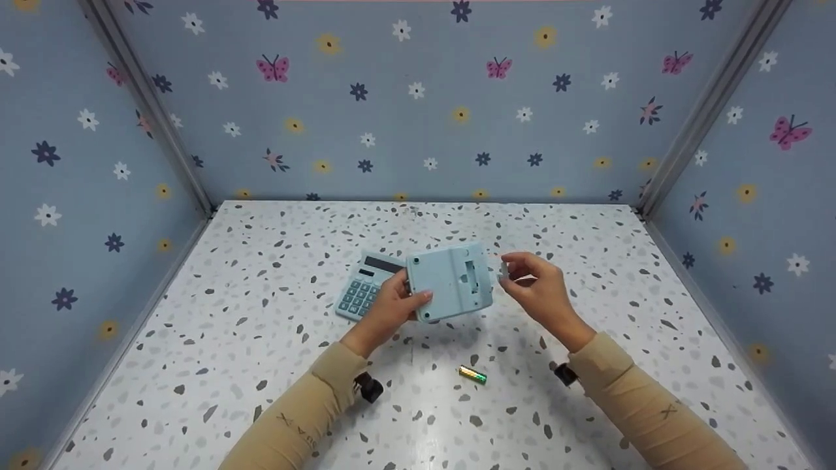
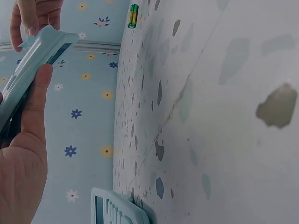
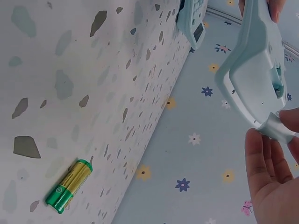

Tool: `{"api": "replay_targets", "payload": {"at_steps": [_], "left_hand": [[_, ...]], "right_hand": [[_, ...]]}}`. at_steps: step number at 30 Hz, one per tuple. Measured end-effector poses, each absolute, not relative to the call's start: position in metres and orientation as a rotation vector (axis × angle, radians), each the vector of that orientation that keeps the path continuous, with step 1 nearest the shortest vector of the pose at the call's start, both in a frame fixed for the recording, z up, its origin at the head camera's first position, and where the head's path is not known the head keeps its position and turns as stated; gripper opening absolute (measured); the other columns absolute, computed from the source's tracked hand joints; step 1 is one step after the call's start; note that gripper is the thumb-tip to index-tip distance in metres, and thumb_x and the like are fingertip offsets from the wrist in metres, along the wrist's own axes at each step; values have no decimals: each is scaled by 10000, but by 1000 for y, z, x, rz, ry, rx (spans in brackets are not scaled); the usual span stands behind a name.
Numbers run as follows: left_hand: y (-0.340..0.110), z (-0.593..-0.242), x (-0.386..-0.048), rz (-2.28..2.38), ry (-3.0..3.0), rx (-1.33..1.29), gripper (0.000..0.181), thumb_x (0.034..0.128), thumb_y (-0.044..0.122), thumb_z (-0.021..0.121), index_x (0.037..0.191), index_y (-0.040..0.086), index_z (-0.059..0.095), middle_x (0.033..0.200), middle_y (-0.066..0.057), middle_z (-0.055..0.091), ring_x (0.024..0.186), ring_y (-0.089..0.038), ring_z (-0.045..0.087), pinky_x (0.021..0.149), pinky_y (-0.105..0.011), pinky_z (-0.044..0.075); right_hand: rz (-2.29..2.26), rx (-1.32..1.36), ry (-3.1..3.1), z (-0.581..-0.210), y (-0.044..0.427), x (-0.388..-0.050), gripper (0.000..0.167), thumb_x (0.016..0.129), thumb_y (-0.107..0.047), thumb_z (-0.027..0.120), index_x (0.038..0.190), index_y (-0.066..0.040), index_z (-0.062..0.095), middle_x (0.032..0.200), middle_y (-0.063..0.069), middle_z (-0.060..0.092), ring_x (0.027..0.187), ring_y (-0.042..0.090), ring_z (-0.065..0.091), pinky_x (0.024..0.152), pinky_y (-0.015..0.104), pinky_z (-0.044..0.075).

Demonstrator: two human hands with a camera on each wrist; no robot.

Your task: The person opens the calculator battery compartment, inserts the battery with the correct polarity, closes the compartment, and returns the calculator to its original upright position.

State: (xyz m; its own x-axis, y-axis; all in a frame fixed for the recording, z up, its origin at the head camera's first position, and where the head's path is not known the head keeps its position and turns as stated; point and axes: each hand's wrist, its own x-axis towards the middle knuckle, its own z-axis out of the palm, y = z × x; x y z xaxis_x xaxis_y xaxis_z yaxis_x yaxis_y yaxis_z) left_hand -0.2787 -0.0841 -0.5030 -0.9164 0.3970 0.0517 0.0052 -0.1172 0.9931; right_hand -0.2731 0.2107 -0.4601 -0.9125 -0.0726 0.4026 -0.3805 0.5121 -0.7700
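My left hand [image 1: 390, 305] grips a light-blue calculator [image 1: 444, 284] by one end, its back turned up toward the head view. An uncovered battery slot [image 1: 471, 277] shows in that back. Between thumb and fingers, my right hand [image 1: 539, 287] pinches a small light-blue battery cover [image 3: 276, 129], just off the calculator's edge. On the table below lies a green and gold battery [image 1: 473, 374], also plain in the right wrist view. Whether anything sits inside the slot is too small to tell.
A second light-blue calculator [image 1: 359, 294] lies face up on the speckled table [image 1: 261, 339], partly behind my left hand. Flowered panels [image 1: 418, 98] stand at the back and both sides, joined by grey metal posts [image 1: 705, 111].
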Motion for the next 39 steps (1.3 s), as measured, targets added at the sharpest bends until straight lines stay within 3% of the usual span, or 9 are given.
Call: {"api": "replay_targets", "payload": {"at_steps": [10,17,25,39], "left_hand": [[-83,-503,-280,2120,1881,421,611,1082,90,633,1646,62,399,1535,-249,602,1308,-355,702,1010,-437,651],[-81,-506,-280,2145,1862,438,587,1079,52,618,1625,21,405,1524,-282,598,1307,-381,699,1005,-459,652],[-80,-506,-280,2116,1883,449,635,1090,92,622,1668,56,362,1574,-258,568,1370,-397,658,1040,-469,635],[-80,-503,-281,2139,1856,464,627,1083,69,621,1657,39,372,1564,-277,562,1349,-405,666,1034,-481,637]], "right_hand": [[1351,337,-2516,-468,223,-274,349,933,42,772,1276,-24,768,1074,168,776,984,278,747,833,172,610],[1294,353,-2558,-477,231,-272,360,924,52,777,1277,-14,772,1044,160,775,964,272,752,856,296,654],[1241,358,-2636,-485,235,-270,359,922,43,783,1278,-6,771,1030,157,772,946,272,747,882,439,672],[1239,372,-2820,-490,239,-265,356,924,19,783,1278,3,757,1032,120,760,923,214,704,815,327,606]]}}
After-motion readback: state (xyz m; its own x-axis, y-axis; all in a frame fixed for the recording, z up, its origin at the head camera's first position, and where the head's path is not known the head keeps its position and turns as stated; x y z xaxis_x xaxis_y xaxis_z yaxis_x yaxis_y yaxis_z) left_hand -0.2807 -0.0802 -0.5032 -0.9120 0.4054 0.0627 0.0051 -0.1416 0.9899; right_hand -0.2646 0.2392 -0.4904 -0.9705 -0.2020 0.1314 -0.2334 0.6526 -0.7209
